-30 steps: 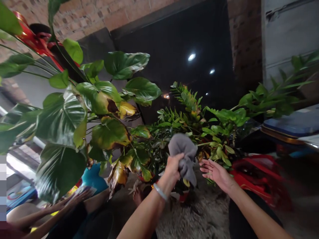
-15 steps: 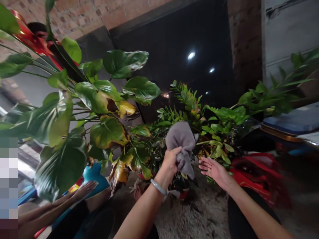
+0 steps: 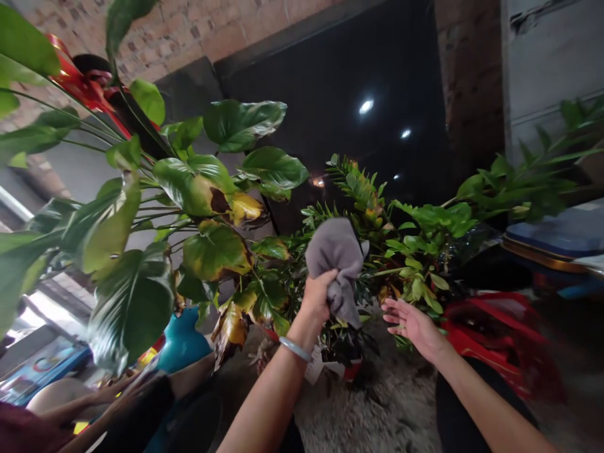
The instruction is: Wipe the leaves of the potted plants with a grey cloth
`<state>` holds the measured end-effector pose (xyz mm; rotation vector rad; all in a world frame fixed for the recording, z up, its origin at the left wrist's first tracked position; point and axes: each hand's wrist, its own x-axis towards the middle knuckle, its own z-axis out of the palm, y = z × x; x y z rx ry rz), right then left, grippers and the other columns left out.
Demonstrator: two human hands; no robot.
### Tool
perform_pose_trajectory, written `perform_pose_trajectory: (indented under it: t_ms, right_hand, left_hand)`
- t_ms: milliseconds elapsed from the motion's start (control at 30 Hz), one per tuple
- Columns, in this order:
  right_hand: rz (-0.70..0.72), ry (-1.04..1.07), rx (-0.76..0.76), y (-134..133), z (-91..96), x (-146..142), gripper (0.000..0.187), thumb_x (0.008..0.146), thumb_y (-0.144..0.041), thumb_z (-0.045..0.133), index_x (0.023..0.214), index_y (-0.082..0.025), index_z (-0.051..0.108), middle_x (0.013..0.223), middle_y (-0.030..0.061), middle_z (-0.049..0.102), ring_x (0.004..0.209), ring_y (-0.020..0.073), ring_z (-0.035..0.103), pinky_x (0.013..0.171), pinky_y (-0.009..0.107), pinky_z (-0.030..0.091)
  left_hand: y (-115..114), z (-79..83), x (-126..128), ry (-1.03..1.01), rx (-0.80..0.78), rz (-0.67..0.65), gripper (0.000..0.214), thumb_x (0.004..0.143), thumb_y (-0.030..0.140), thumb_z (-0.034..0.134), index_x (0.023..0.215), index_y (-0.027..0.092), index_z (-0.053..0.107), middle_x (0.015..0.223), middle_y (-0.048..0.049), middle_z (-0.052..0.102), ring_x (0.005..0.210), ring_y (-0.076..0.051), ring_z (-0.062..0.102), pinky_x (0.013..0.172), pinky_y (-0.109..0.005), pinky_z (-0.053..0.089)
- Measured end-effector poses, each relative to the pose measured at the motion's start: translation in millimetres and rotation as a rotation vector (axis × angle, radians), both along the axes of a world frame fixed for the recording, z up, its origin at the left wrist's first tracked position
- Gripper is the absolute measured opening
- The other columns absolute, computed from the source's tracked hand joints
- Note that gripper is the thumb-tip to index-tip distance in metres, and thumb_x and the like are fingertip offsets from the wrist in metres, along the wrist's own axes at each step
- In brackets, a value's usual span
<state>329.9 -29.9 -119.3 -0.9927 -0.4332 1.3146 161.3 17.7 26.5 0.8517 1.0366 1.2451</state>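
Note:
A bunched grey cloth [image 3: 334,251] is gripped by my left hand [image 3: 319,292], which wears a pale bangle [image 3: 295,348] at the wrist. The cloth is held up in front of the plants, its lower end hanging past my fingers. My right hand [image 3: 409,324] holds nothing, palm turned inward and fingers spread, close to a light green leafy plant [image 3: 419,283]. To the left stands a big potted plant with broad leaves [image 3: 217,251], several of them yellow and brown at the edges. Below the cloth is a small plant in a red and white pot [image 3: 352,368].
A dark glossy panel [image 3: 330,88] stands behind the plants, against a brick wall [image 3: 189,31]. On the right lie a red bag [image 3: 495,340] and a blue case [image 3: 561,233]. Another person's arms [image 3: 108,393] and a teal vessel [image 3: 184,340] are at lower left.
My left hand has moved slightly left and up with the cloth. The other person's hand has drawn back from the teal vessel. The view has shifted slightly.

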Motion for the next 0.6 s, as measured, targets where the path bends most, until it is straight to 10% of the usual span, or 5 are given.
perform_pose_trajectory:
  t_ms: [167,300,433,600]
  right_hand:
    - [0.039,-0.018,0.026,-3,-6.9,6,0.025,0.073,-0.042,0.063,0.085,-0.022,0.072,0.090,0.0103,0.073,0.078,0.0249,0.066,0.063,0.034,0.051]
    - [0.034,0.006,0.020,-6,-7.1,13,0.025,0.070,-0.043,0.065,0.081,-0.022,0.072,0.087,0.0105,0.073,0.076,0.0253,0.065,0.061,0.034,0.050]
    - [0.023,0.035,0.038,-3,-3.3,9,0.026,0.068,-0.042,0.066,0.086,-0.025,0.072,0.092,0.0092,0.073,0.081,0.0262,0.065,0.067,0.037,0.051]
    - [0.021,-0.002,0.019,2,-6.6,0,0.025,0.068,-0.043,0.067,0.084,-0.024,0.073,0.093,0.0091,0.073,0.086,0.0270,0.065,0.072,0.038,0.050]
  left_hand:
    - [-50,-61.1,-17,0.123,-0.270,-0.207,0.019,0.047,0.014,0.077,0.062,0.008,0.068,0.047,-0.0047,0.062,0.041,-0.015,0.055,0.045,-0.027,0.043]
    - [-59,-30.1,-35,0.079,-0.152,-0.317,0.032,0.043,0.017,0.078,0.074,0.009,0.072,0.060,-0.0075,0.070,0.051,-0.018,0.062,0.052,-0.028,0.049]
    - [-14,10.1,-25,-0.062,0.084,-0.078,0.029,0.042,0.018,0.079,0.070,0.013,0.070,0.059,-0.0024,0.070,0.049,-0.014,0.060,0.051,-0.025,0.048]
    - [-19,-37.8,-12,0.028,-0.101,-0.064,0.019,0.043,0.015,0.075,0.059,0.011,0.067,0.047,-0.0017,0.064,0.040,-0.012,0.053,0.044,-0.023,0.043]
